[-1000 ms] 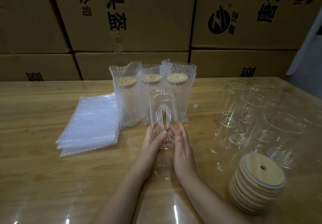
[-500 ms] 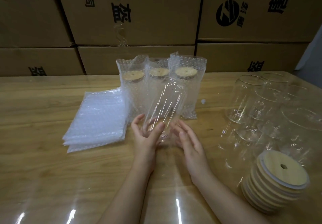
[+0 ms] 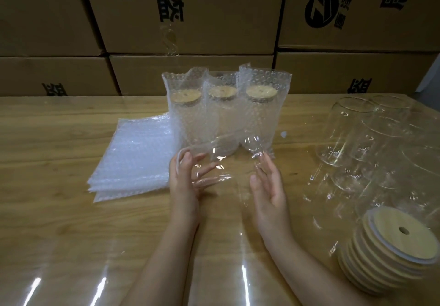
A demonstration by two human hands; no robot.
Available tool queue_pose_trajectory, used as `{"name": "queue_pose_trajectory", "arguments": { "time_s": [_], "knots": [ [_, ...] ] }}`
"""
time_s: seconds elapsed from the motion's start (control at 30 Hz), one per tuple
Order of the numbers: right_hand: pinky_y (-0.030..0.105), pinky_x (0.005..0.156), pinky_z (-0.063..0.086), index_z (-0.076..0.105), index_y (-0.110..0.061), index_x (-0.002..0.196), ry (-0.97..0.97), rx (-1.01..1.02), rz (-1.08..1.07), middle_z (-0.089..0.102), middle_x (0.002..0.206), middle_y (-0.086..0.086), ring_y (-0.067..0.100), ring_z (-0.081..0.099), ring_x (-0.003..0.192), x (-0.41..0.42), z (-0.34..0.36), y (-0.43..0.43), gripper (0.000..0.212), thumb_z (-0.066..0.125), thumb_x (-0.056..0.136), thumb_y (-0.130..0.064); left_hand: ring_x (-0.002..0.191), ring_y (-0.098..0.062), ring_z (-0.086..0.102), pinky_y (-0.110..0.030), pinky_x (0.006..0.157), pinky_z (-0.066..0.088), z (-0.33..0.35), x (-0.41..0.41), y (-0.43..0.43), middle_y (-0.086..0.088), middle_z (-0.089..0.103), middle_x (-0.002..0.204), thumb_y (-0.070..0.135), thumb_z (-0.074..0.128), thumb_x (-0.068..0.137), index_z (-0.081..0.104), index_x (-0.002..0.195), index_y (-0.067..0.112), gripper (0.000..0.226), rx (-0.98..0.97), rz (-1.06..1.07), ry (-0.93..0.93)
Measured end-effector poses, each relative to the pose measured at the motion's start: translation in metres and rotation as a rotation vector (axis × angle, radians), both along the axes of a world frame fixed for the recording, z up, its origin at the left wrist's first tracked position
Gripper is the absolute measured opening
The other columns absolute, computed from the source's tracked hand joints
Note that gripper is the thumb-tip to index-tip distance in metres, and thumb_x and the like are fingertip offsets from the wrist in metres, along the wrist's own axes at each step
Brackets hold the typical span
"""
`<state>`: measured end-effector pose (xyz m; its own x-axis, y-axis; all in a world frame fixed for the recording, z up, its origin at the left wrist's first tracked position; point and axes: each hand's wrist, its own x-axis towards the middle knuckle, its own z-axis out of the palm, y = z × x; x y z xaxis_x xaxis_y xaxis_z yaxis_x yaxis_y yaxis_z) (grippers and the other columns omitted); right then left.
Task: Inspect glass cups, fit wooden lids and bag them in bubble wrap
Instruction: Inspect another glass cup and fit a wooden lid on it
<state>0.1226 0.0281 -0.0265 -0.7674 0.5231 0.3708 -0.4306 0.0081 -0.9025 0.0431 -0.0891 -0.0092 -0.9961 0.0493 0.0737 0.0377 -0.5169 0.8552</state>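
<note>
A clear glass cup (image 3: 225,160) lies on its side in the air between my two hands, low over the table. My left hand (image 3: 184,186) touches its open end with straight fingers, some seen through the glass. At the cup's base end, my right hand (image 3: 269,186) presses with a flat palm and straight fingers. Behind stand three bagged cups (image 3: 259,117) with wooden lids, in bubble wrap. A stack of flat bubble-wrap bags (image 3: 135,158) lies to the left. Several bare glass cups (image 3: 345,134) stand at the right. A stack of wooden lids (image 3: 390,248) leans at the near right.
The wooden table (image 3: 47,210) has a glossy clear cover that reflects light. Stacked cardboard boxes (image 3: 190,20) form a wall right behind the table's far edge. A small white scrap (image 3: 283,134) lies beside the bagged cups.
The cup has tipped from upright to lying sideways between my hands. My hands have spread apart to its two ends. The camera has moved nearer.
</note>
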Motion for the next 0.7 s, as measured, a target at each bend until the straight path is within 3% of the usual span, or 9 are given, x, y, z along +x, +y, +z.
{"name": "queue_pose_trajectory", "arguments": {
  "time_s": [0.13,0.23,0.3,0.4,0.5,0.6,0.7],
  "knots": [
    [0.011,0.101,0.036,0.041,-0.034,0.129,-0.018,0.036,-0.019,0.046,0.134,-0.023,-0.011,0.044,0.125,0.001,0.001,-0.001,0.042,0.051,0.096,-0.010,0.092,-0.031,0.071,-0.036,0.055,0.057,0.001,0.002,0.003,-0.003,0.067,0.104,0.058,0.062,0.068,0.055,0.109,0.028,0.051,-0.063,0.064,0.024],
    [0.020,0.108,0.033,0.038,-0.035,0.135,-0.042,0.072,-0.026,0.042,0.143,-0.019,-0.006,0.037,0.133,0.003,0.004,-0.002,0.046,0.053,0.092,-0.026,0.092,-0.022,0.071,-0.057,0.081,0.055,0.003,0.005,0.005,-0.007,0.061,0.119,0.057,0.061,0.069,0.052,0.110,0.035,0.048,-0.146,0.124,0.067],
    [0.026,0.113,0.030,0.036,-0.036,0.137,-0.068,0.103,-0.037,0.039,0.146,-0.019,-0.005,0.033,0.136,0.005,0.005,-0.002,0.050,0.050,0.089,-0.033,0.091,-0.017,0.071,-0.058,0.089,0.052,0.006,0.009,0.005,-0.011,0.055,0.129,0.056,0.060,0.070,0.050,0.113,0.038,0.048,-0.185,0.154,0.100],
    [0.025,0.114,0.026,0.034,-0.037,0.140,-0.070,0.138,-0.042,0.035,0.147,-0.024,-0.009,0.029,0.137,0.007,0.007,-0.003,0.051,0.047,0.091,-0.034,0.092,-0.013,0.070,-0.045,0.076,0.058,0.006,0.012,0.005,-0.004,0.058,0.120,0.052,0.062,0.073,0.051,0.117,0.041,0.047,-0.234,0.174,0.151],
    [0.026,0.115,0.024,0.032,-0.037,0.141,-0.067,0.155,-0.053,0.032,0.146,-0.027,-0.009,0.026,0.138,0.007,0.008,-0.003,0.049,0.045,0.095,-0.030,0.089,-0.013,0.070,-0.060,0.088,0.051,0.005,0.013,0.005,0.015,0.063,0.095,0.037,0.064,0.080,0.054,0.117,0.041,0.038,-0.254,0.168,0.171],
    [0.026,0.115,0.024,0.033,-0.038,0.139,-0.047,0.134,-0.068,0.033,0.147,-0.025,-0.007,0.027,0.138,0.007,0.010,-0.001,0.046,0.042,0.095,-0.030,0.082,-0.015,0.069,-0.042,0.067,0.056,0.007,0.014,0.003,0.000,0.065,0.103,0.044,0.066,0.071,0.056,0.118,0.040,0.048,-0.286,0.124,0.170],
    [0.027,0.115,0.025,0.035,-0.042,0.134,-0.024,0.133,-0.071,0.034,0.149,-0.020,-0.004,0.028,0.139,0.009,0.012,-0.002,0.040,0.038,0.096,-0.030,0.077,-0.019,0.070,-0.025,0.049,0.050,0.007,0.013,0.001,-0.010,0.067,0.107,0.051,0.062,0.066,0.058,0.121,0.036,0.057,-0.271,0.083,0.159]
  ]
}}
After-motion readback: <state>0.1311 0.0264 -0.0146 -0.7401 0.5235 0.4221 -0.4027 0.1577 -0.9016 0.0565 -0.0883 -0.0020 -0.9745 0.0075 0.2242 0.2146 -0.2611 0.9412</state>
